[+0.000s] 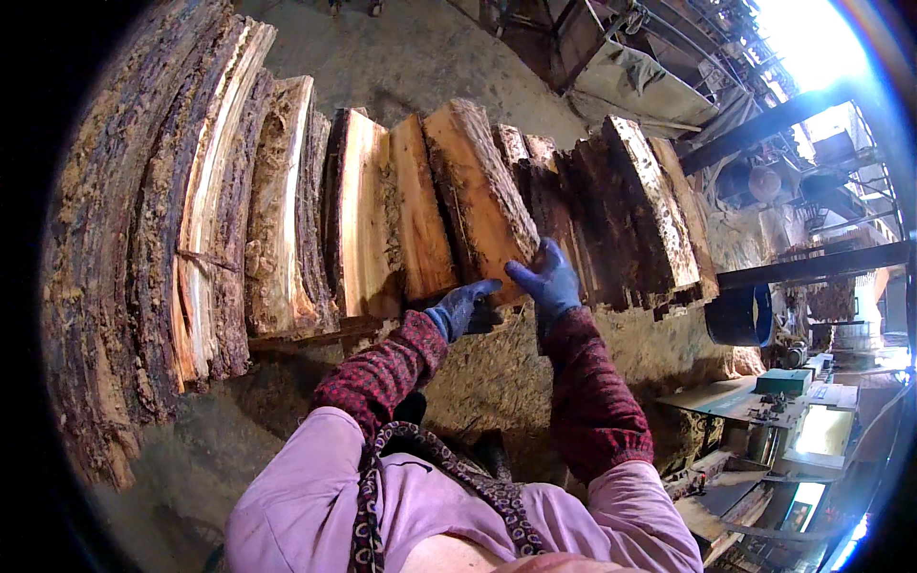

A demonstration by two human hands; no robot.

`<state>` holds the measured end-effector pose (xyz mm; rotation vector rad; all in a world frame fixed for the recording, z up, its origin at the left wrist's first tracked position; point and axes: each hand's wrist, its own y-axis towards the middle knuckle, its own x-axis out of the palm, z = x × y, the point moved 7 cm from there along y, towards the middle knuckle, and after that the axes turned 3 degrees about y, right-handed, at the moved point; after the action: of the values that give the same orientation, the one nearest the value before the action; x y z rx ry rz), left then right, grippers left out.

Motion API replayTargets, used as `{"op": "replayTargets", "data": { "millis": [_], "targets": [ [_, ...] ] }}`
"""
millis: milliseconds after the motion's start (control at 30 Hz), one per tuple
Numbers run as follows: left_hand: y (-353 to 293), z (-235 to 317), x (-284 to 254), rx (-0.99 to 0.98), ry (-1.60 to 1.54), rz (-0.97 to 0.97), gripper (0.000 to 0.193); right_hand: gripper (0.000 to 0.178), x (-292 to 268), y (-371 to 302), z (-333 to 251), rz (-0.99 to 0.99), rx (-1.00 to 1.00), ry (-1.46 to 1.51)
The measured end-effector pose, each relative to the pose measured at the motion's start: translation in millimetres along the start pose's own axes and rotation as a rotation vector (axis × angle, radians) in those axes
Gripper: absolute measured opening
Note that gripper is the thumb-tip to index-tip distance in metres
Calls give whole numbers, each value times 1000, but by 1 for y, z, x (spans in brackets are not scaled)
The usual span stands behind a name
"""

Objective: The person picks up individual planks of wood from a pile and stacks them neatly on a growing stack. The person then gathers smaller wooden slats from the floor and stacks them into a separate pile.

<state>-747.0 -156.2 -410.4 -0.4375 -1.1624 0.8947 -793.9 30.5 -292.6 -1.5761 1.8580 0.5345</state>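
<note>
A thick wood slab [475, 196] with a tan sawn face and rough bark along its right side leans in a row of slabs. My right hand [552, 283], in a blue glove, grips its near lower corner, with the thumb on the sawn face and the fingers toward the bark. At the same near end, my left hand [462, 309], also gloved in blue, is closed about the bottom edge; some of its fingers are hidden below. Just left of the held slab stand an orange-brown slab [418, 215] and a paler slab [365, 220].
Large bark-covered slabs [124, 248] stack up at the left. Dark slabs [621, 210] continue the row to the right. Beyond are a blue drum [740, 317], a metal beam [812, 264] and a workbench [731, 396]. Dusty floor [382, 48] lies behind the row.
</note>
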Motion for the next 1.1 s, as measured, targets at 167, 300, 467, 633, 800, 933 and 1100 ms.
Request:
{"op": "replayTargets", "data": {
  "millis": [167, 300, 467, 633, 800, 933, 1100],
  "targets": [
    [-6, 0, 17, 52, -22, -66, 46, 83, -5, 3, 1, -170, 47, 601],
    [-21, -56, -14, -18, 76, -65, 53, 70, 16, -52, 14, -305, 190, 938],
    [-39, -135, -67, -162, -190, -527, 56, 69, -9, -228, 9, -309, 321, 838],
    [-29, -150, -8, 229, -317, -298, 70, 86, -30, -421, 38, -228, 369, 776],
    [-88, -251, 87, 238, -196, -314, 70, 103, -74, -582, 22, -110, 395, 759],
    [-152, -307, 224, 88, 51, -555, 67, 112, -130, -664, 20, 378, 218, 616],
    [-277, -396, 426, 383, 708, -1037, 78, 107, -185, -800, 36, 1047, 144, 678]
  ]
}}
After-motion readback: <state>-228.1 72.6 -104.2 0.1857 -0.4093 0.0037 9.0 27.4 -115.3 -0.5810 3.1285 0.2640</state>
